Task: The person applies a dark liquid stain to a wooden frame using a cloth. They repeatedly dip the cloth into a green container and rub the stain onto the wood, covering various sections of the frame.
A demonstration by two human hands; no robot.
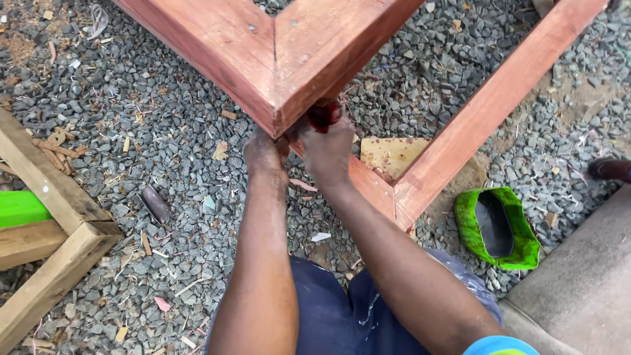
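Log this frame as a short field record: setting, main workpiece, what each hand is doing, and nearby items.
Setting: outdoors on grey gravel
Workpiece: red-stained wooden frame, mitred corner toward the camera
Left hand: pressed against the underside of the corner; grip cannot be told
Right hand: closed on a dark red rag at the corner's lower edge
Nearby: cut green container at right, unstained timber frame at left, shoe at right edge

Open gravel (164, 138) lies left of the hands (the red frame corner (279, 72) blocks above).
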